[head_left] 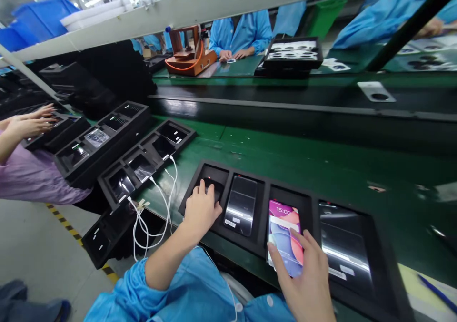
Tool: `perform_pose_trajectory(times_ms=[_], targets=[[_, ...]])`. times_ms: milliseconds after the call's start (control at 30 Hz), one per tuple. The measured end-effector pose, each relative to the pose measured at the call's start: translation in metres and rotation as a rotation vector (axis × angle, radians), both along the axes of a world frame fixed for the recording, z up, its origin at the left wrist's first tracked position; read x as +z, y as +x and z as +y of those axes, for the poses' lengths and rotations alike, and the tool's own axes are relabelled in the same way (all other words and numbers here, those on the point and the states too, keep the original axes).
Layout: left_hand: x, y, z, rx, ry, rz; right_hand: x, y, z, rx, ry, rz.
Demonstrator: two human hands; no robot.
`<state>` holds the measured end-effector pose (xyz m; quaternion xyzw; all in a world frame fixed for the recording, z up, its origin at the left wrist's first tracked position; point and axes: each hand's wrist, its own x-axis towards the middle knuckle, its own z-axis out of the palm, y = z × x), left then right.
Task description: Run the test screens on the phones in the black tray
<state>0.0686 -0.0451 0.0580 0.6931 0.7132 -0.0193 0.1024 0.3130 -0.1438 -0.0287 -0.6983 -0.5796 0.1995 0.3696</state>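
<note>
A black tray (314, 203) with four slots lies on the green bench in front of me. My left hand (201, 209) rests curled over the dark phone in the leftmost slot, covering most of it. The second slot holds a dark phone (241, 205) with its screen off. My right hand (307, 278) grips the lower end of a lit phone (283, 231) with a pink and blue screen in the third slot, thumb on the glass. Another dark phone (345, 246) fills the fourth slot.
Two more black trays (107, 136) with phones stand to the left, white cables (157, 203) hanging from the nearer one. A person in a purple sleeve (24, 170) works at the far left. Across the black conveyor (285, 112), people in blue coats sit beside an orange jig (187, 53).
</note>
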Motion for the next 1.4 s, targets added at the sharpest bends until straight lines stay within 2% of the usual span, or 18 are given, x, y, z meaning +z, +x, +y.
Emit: perform_pose_trajectory(times_ms=[133,233,300,333,433,500,600,700,833,933,1000,1133,1267,1400], targets=[[-0.005,-0.013,-0.002,0.007,0.064,-0.154,0.024,0.016,0.011,-0.053,0.047,0.064],[-0.014,-0.043,-0.006,0.033,0.3,-0.409,0.032,0.041,0.014,-0.007,0.068,0.04],[-0.024,-0.067,-0.007,0.099,0.433,-0.483,0.029,0.056,0.012,0.069,0.123,0.036],[-0.03,-0.078,-0.008,0.142,0.437,-0.484,0.026,0.062,0.01,0.124,0.146,0.045],[-0.047,-0.1,-0.006,0.24,0.314,-0.445,0.017,0.066,0.01,0.267,0.114,0.061],[-0.056,-0.106,-0.002,0.285,0.286,-0.399,0.014,0.063,0.016,0.233,0.081,0.025],[-0.061,-0.108,0.008,0.353,0.343,-0.301,0.016,0.055,0.026,0.137,0.083,-0.016],[-0.058,-0.112,0.021,0.363,0.355,-0.259,0.021,0.048,0.03,0.187,0.086,-0.022],[-0.05,-0.118,0.036,0.301,0.334,-0.27,0.033,0.014,0.027,0.447,0.125,-0.086],[-0.047,-0.118,0.04,0.227,0.286,-0.293,0.049,-0.035,0.027,0.661,0.203,-0.108],[-0.046,-0.12,0.04,0.195,0.25,-0.302,0.055,-0.067,0.029,0.74,0.21,-0.138],[-0.044,-0.128,0.037,0.169,0.165,-0.308,0.049,-0.109,0.029,0.668,0.2,-0.196],[-0.043,-0.136,0.036,0.171,0.069,-0.341,0.033,-0.126,0.027,0.62,0.158,-0.193],[-0.043,-0.141,0.037,0.188,-0.008,-0.427,0.029,-0.139,0.031,0.561,0.069,-0.114]])
